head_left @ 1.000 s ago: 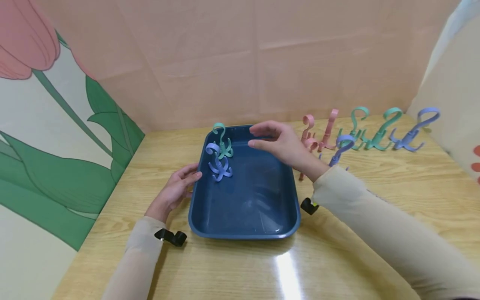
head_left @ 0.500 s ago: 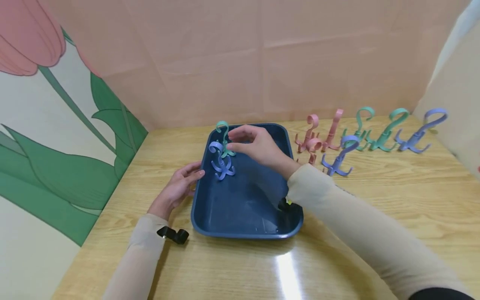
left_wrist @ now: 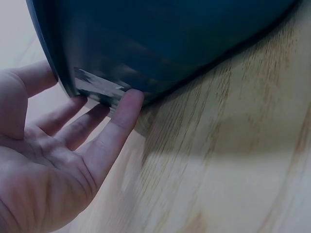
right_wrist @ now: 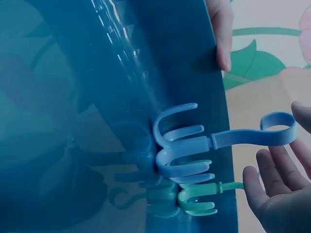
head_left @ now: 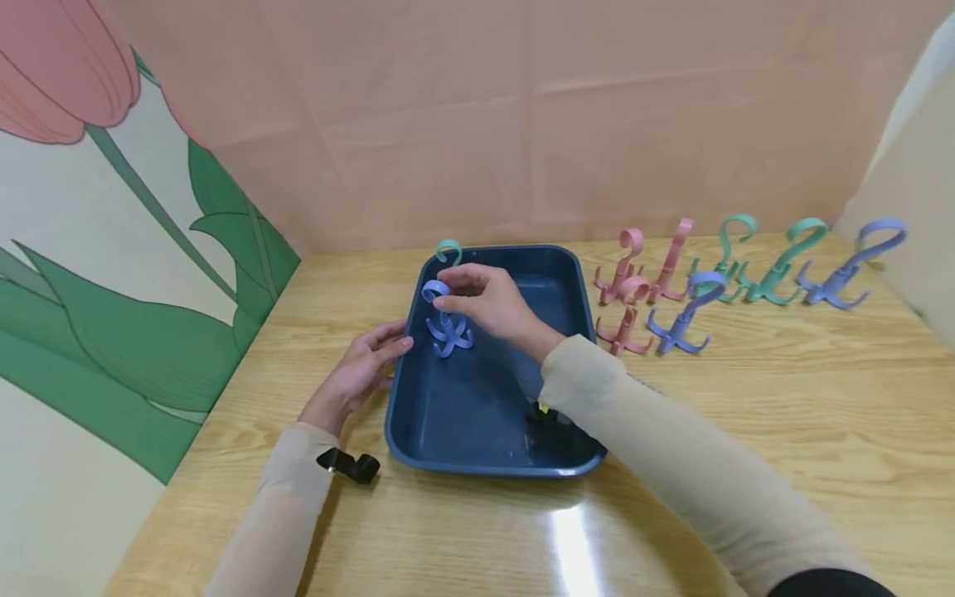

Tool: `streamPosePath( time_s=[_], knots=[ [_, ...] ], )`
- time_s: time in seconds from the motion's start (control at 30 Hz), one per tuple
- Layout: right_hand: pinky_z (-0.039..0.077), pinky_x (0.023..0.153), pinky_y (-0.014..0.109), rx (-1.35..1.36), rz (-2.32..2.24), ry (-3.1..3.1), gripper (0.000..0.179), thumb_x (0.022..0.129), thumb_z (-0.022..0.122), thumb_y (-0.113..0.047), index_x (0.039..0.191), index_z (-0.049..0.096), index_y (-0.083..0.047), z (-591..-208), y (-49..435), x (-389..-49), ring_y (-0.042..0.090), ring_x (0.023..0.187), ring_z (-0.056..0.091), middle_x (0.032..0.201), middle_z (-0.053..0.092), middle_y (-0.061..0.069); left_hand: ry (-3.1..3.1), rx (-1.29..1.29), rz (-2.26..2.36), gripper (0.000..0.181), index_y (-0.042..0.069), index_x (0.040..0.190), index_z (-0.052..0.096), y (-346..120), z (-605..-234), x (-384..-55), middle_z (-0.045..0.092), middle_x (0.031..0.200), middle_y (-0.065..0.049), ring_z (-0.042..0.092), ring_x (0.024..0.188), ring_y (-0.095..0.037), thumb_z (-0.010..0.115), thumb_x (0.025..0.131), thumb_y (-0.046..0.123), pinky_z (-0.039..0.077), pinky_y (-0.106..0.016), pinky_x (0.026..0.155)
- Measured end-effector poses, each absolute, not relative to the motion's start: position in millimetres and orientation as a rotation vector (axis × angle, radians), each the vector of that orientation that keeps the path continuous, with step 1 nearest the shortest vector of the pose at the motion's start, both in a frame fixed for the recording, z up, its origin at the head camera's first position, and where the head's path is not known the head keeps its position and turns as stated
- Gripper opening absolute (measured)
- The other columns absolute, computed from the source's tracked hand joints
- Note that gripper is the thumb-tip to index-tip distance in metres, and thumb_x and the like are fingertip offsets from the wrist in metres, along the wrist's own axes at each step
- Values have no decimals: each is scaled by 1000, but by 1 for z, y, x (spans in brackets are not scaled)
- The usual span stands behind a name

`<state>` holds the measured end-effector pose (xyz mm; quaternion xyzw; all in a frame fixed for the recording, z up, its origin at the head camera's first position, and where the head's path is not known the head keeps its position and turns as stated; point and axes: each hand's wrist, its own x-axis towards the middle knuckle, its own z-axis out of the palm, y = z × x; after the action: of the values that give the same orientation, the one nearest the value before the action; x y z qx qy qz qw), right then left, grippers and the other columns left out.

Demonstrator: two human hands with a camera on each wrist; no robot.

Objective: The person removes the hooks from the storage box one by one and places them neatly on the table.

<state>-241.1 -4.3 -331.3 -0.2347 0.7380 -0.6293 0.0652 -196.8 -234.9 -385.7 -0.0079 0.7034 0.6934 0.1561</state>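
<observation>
A dark blue tray (head_left: 488, 444) lies on the table with a purple swivel hook (head_left: 451, 338) and a green swivel hook (head_left: 450, 245) standing along its left side. My left hand (head_left: 360, 369) holds the tray's left edge, thumb at the rim and fingers (left_wrist: 127, 104) against the outer wall. My right hand (head_left: 498, 308) reaches over the tray, its thumb and fingers parted around the curled top of the purple hook (right_wrist: 279, 131). A gap shows between thumb and fingertips in the right wrist view. That hand hides most of the green hook in the head view.
Right of the tray stand several more hooks: pink hooks (head_left: 621, 332), green hooks (head_left: 776, 274) and purple hooks (head_left: 839, 278). A peach-coloured backdrop (head_left: 418, 149) rises behind the wooden table (head_left: 783, 431), and a tulip-printed panel (head_left: 112, 315) stands at the left.
My right hand has moved left across the tray, first toward the green hook and then to the top of the purple hook. The left hand stays at the tray's edge.
</observation>
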Motion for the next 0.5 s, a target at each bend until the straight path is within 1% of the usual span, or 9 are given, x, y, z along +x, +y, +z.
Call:
streamPosePath(
  time_s=[0.1, 0.33, 0.5],
  knots=[
    [49, 85, 30, -666, -1893, 2239, 42, 81, 73, -23, 119, 63, -11, -333, -6, -242, 15, 98, 60, 109, 64, 1, 2015, -23, 1988, 43, 20, 134, 48, -234, -386, -197, 50, 134, -6, 52, 116, -26, 57, 93, 24, 50, -50, 78],
    [47, 88, 31, -579, -1888, 2227, 40, 80, 73, -30, 118, 65, -16, -337, -9, -246, 11, 99, 60, 108, 66, -5, 2012, 11, 1980, 49, 17, 138, 44, -234, -384, -197, 47, 136, -8, 51, 117, -28, 59, 92, 26, 50, -50, 77],
    [47, 87, 32, -554, -1922, 2187, 32, 80, 73, -28, 110, 69, -18, -339, -10, -246, 13, 94, 63, 102, 68, -2, 2011, 11, 1972, 48, 17, 138, 44, -235, -384, -197, 48, 136, -8, 51, 117, -29, 58, 93, 26, 50, -49, 76]
  ],
)
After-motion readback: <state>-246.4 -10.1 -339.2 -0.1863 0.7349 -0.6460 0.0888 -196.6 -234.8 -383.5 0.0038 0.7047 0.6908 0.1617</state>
